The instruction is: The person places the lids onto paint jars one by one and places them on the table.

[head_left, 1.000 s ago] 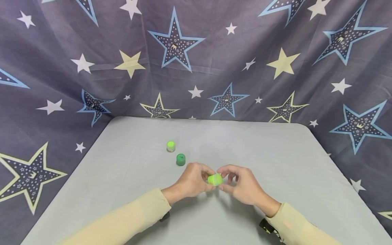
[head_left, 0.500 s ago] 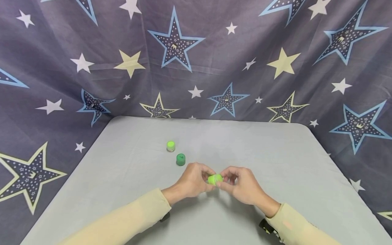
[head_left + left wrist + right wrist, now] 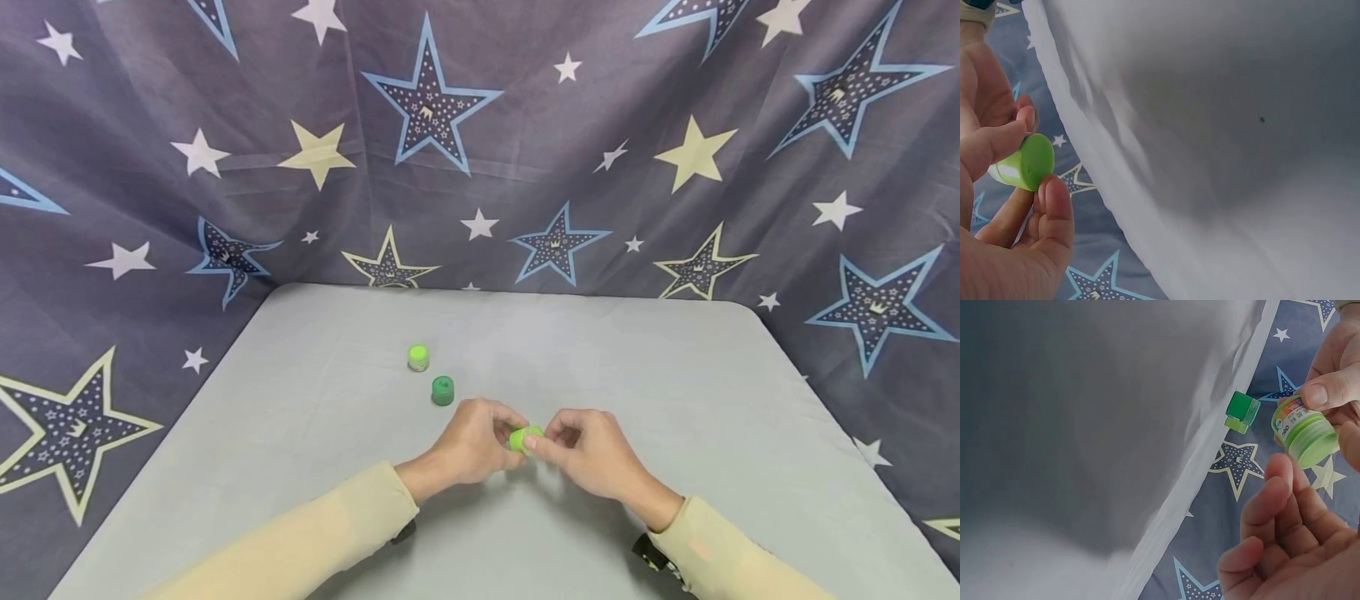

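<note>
My left hand grips a small lime-green paint jar between thumb and fingers, above the table. The jar is tilted on its side. Its colourful label and pale translucent end show in the right wrist view, and a plain green end faces the left wrist view. My right hand pinches the jar's right end, its thumb lying over the near side in the head view. Beyond the left hand stand a dark green jar and, farther back, another jar with a lime-green top.
A pale grey cloth covers the table. Behind it and along both sides hangs a dark curtain printed with stars. A dark wrist strap shows at my right sleeve.
My right hand has come in from the right and taken the jar's right end, its thumb sliding left across it. The left hand and the two standing jars have stayed in place.
</note>
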{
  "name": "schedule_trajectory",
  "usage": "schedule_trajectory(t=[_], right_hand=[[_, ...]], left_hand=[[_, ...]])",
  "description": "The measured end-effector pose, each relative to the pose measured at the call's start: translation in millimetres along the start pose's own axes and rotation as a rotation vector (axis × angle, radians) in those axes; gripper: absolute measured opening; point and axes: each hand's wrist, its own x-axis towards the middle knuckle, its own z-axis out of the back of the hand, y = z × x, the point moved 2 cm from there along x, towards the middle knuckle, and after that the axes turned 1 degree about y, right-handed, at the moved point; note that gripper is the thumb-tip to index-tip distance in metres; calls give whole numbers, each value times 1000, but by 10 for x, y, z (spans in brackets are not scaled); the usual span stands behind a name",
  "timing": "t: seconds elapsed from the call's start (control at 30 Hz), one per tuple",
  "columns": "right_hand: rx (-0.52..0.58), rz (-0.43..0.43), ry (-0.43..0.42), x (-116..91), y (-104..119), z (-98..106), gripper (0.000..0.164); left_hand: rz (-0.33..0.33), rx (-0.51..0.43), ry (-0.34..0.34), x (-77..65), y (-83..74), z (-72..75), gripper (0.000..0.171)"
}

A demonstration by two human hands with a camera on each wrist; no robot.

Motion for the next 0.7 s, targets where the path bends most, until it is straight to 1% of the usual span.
schedule_trajectory(t=[0.1,0.17,0.3,0.4,0.53,0.7], right_hand=[[-4,7,-9,2,4,12,22],[4,20,-13,0,6,17,23],[28,63,-9,-12,17,27,39],[40,91,-9,-21,29,35,45],[46,117,-20,-28,38,41,46],[39,141,-24,-30,34,38,43]], left_hand=[[0,-9,1,-2,7,5,31],[-1,-10,0,-3,9,12,29],[-13,3,-2,-4,4,22,27],[-20,13,-4,-7,-8,28,27],[-21,14,-9,-10,-18,30,28],[-12,6,-11,-16,-22,31,28]])
